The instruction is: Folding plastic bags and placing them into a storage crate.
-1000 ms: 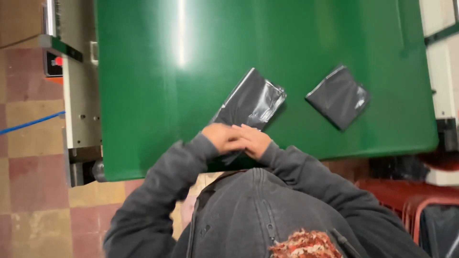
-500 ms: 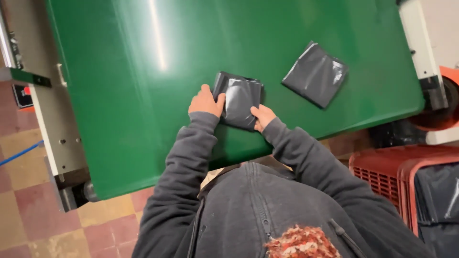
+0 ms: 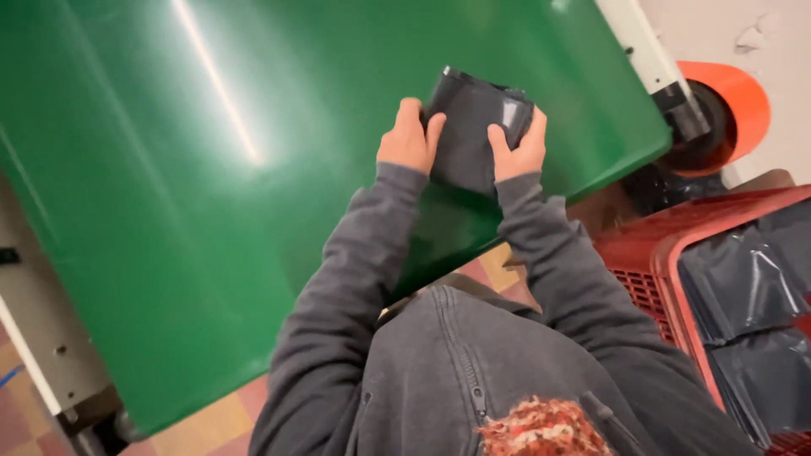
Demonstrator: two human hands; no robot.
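Observation:
A stack of dark grey plastic bags [image 3: 473,127] is held between both hands just above the green belt [image 3: 211,169], near its right end. My left hand [image 3: 410,139] grips the stack's left edge, with the thumb on top. My right hand [image 3: 519,148] clasps the right edge, its thumb pressing on the glossy top face. Both arms wear grey sleeves, and the front of a grey zipped hoodie fills the bottom of the view.
A red plastic crate [image 3: 667,253] with more dark grey bags [image 3: 752,295] stands at the right. An orange and black roller [image 3: 718,110] sits at the belt's right end. The grey machine frame [image 3: 42,363] runs along the left over a tiled floor.
Both hands moved right along the belt and took up the bags into one stack. The second bag that lay apart on the belt is no longer seen on its own. The camera shifted right.

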